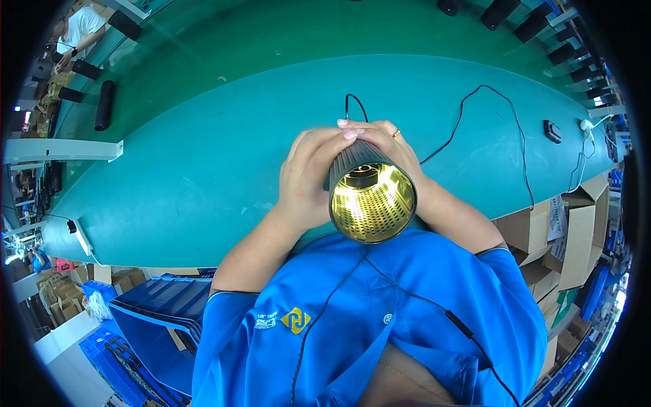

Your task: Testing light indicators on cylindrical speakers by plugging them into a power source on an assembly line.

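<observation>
I hold a dark ribbed cylinder [369, 193] up toward my face with both hands, its open end facing me. Its inside glows yellow and shows a perforated metal wall. My left hand [308, 180] wraps the cylinder's left side, fingers curled over the top. On the right side is my right hand [393, 146], with a ring on one finger; the tube hides most of it. A thin black cable [488, 115] runs across the teal bench [203, 163] behind my hands.
Several black cylinders [103, 105] lie on the green belt at the far left and along the top right. Cardboard boxes [576, 230] stand at my right, blue crates [156, 319] at my lower left. Another person [78, 30] works at the top left.
</observation>
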### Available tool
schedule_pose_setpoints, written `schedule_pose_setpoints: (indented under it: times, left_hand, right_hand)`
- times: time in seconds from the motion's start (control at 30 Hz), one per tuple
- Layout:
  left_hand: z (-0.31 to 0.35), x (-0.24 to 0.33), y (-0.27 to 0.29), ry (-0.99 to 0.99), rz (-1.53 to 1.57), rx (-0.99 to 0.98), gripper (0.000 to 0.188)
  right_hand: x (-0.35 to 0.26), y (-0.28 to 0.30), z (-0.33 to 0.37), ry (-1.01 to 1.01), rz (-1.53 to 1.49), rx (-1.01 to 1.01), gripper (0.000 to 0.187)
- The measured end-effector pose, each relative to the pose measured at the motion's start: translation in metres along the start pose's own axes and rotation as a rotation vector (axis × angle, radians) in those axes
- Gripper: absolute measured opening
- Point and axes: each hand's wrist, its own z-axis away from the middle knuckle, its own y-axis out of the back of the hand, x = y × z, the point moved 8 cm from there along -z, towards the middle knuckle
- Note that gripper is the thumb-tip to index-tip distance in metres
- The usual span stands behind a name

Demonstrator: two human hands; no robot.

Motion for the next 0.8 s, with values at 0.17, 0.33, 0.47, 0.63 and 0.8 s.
schedule_pose_setpoints:
  times: [0.17,0.33,0.47,0.63,0.8]
  left_hand:
    - [0.0005,-0.0005,-0.0004,-0.009,0.003,0.001,0.065]
    - [-0.0002,-0.0008,-0.0004,-0.017,-0.004,0.002,0.064]
    - [-0.0006,-0.0008,-0.0004,-0.006,0.002,0.0,0.064]
    - [0.0001,-0.0023,-0.0009,0.011,0.011,-0.002,0.065]
    - [0.0011,-0.0019,-0.0007,0.01,0.002,0.001,0.065]
  right_hand:
    - [-0.0006,-0.0002,-0.0002,0.009,-0.012,0.01,0.069]
    - [-0.0015,0.0007,-0.0009,0.023,-0.017,0.026,0.069]
    - [0.0004,-0.0003,0.0004,0.009,-0.016,0.028,0.069]
    - [0.0012,-0.0005,0.0008,-0.019,-0.015,0.021,0.068]
    - [0.0008,-0.0007,0.0008,-0.03,-0.028,0.023,0.067]
